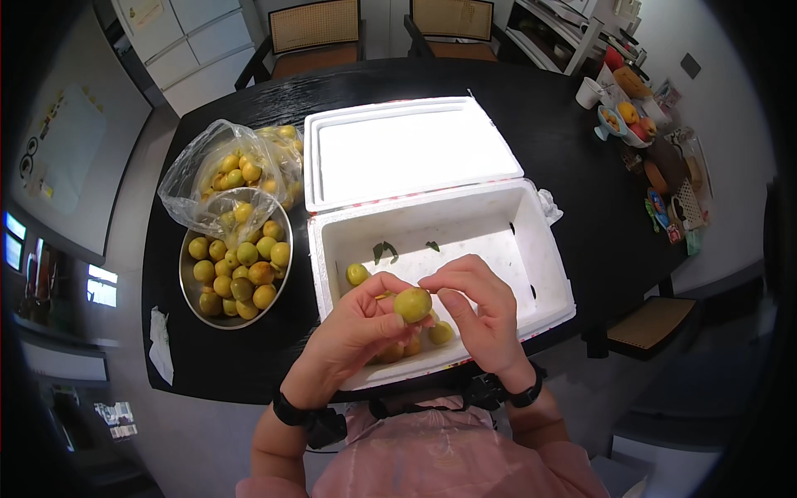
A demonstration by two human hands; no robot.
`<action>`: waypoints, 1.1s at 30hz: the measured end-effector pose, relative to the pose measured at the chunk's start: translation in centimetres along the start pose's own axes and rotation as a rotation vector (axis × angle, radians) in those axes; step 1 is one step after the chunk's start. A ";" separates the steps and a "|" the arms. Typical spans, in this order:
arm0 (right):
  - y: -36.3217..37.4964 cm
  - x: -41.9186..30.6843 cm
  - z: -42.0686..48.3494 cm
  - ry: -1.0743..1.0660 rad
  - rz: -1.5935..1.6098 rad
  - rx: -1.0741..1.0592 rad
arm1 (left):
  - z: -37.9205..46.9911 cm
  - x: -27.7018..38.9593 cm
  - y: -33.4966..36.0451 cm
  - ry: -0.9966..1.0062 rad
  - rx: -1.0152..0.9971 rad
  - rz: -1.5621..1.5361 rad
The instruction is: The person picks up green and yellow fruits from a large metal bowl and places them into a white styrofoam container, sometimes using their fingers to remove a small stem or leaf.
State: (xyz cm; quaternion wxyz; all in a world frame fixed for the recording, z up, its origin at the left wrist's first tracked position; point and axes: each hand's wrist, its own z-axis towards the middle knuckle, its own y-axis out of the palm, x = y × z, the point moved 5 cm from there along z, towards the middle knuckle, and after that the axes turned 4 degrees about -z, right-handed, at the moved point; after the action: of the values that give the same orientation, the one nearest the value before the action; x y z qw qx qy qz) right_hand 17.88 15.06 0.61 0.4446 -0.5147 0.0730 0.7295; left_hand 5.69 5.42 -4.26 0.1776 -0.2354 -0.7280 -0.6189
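My left hand [361, 317] grips a round yellow-green fruit [412, 304] between thumb and fingers, above the near part of a white foam box [548, 261]. My right hand [479, 311] is close on the fruit's right, fingers bent and apart, with nothing held. Its index fingertip is at the fruit's upper edge; whether it touches, I cannot tell. Below my hands, several more fruits lie in the box, partly hidden. One yellow-green fruit [357, 274] sits by the box's left wall. A few dark green leaves [385, 251] lie on the box floor.
Left of the box stands a metal bowl [288, 274] of similar fruit, with clear plastic bags [187, 159] of fruit behind it. The foam lid [411, 152] lies beyond the box. A crumpled tissue [160, 348] is at the table's left edge. Fruit dishes [607, 127] stand far right.
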 end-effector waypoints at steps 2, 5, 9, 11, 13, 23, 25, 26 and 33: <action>0.2 0.1 0.1 -0.010 0.004 -0.023 | 0.0 0.0 0.1 -0.003 0.022 0.011; 0.7 -0.4 0.4 0.000 0.017 -0.082 | 0.1 -0.4 -0.7 0.001 0.024 0.066; 1.1 -0.2 0.4 0.063 0.017 -0.169 | 0.1 -0.6 -0.7 0.026 0.082 0.154; 0.9 0.0 0.3 0.037 0.013 -0.161 | 0.1 -0.6 -0.2 0.042 0.093 0.199; 0.9 -0.1 0.3 0.010 0.008 -0.154 | 0.2 -0.6 -0.1 0.059 0.103 0.244; 0.1 0.6 -0.2 0.119 0.029 0.005 | 0.0 0.0 0.4 0.145 0.120 0.335; -0.1 0.4 -0.1 0.114 0.020 0.020 | -0.1 0.1 0.4 0.171 0.118 0.372; 0.0 0.3 -0.1 0.106 0.021 0.011 | -0.2 0.2 0.5 0.149 0.131 0.333; 0.3 0.0 0.4 -0.006 0.001 -0.038 | -0.3 0.6 0.9 0.074 0.165 0.231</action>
State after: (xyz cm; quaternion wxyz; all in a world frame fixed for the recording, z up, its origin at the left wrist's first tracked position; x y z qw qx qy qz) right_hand 17.43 15.09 0.66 0.4345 -0.5209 0.0580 0.7324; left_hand 5.71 5.32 -3.17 0.2933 -0.2793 -0.7373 -0.5407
